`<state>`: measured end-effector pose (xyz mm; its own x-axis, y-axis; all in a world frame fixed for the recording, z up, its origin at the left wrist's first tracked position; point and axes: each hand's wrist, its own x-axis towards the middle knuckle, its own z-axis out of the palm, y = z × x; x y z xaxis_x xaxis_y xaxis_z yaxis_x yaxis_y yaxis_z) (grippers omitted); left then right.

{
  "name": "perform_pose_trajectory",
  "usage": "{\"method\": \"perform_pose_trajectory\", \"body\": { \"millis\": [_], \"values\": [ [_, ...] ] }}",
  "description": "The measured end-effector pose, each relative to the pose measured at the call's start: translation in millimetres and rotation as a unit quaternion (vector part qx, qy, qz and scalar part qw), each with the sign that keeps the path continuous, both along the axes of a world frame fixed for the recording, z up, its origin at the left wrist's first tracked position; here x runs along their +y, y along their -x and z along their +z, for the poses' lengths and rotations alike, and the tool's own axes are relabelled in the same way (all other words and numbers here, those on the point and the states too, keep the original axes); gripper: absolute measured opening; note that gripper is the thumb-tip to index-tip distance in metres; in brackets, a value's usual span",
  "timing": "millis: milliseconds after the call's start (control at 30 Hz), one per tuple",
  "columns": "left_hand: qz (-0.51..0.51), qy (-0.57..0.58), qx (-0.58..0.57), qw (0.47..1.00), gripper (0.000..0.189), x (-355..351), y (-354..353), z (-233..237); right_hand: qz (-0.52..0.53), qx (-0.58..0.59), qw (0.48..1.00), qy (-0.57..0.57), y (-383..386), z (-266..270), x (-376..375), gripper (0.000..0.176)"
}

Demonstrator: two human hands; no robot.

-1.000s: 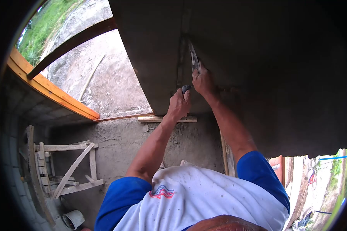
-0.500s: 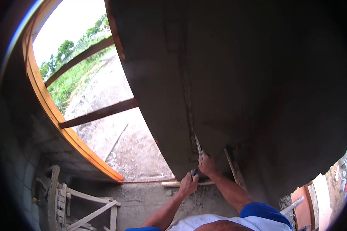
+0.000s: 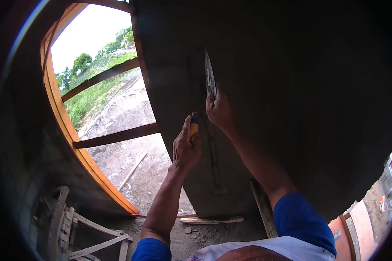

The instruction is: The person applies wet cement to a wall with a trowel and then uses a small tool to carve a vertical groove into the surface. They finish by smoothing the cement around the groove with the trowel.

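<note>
My left hand (image 3: 186, 147) grips the yellow-and-black handle (image 3: 194, 124) of a trowel. Its narrow metal blade (image 3: 210, 74) points up against a dark grey plastered wall (image 3: 292, 87). My right hand (image 3: 220, 111) presses on the lower part of the blade, fingers flat against the wall. A vertical scored line (image 3: 213, 152) runs down the plaster below my hands. Blue sleeves and a white shirt show at the bottom edge.
An orange wooden window frame (image 3: 59, 108) with dark cross bars opens at left onto dirt ground and grass. Wooden scaffolding pieces (image 3: 74, 235) lie at lower left. A plank (image 3: 211, 220) rests at the wall's foot, another plank (image 3: 262, 209) leans against the wall.
Both hands have slid the trowel upward along the wall, from near its foot to the middle. The view has tilted with them.
</note>
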<state>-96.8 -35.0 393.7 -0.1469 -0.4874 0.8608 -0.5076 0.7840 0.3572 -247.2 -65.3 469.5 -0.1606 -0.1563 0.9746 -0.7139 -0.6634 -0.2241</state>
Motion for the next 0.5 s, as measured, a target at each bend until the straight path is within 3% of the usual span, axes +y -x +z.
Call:
{"method": "perform_pose_trajectory", "body": {
  "millis": [133,200,300,500],
  "values": [
    [0.0,0.067,0.019,0.998,0.053,-50,-6,27,0.022,0.008,0.999,0.027,-12,35,-35,0.041],
    [-0.019,0.048,0.033,0.998,0.052,-68,-7,43,0.022,0.006,0.999,0.025,-17,54,-48,0.039],
    [-0.038,0.032,0.037,0.998,0.05,-96,-7,73,-0.044,0.037,0.991,0.118,-16,82,-89,0.041],
    [-0.042,0.067,0.025,0.997,0.05,-138,-6,93,-0.077,0.039,0.989,0.116,-9,105,-124,0.046]
  ]
}}
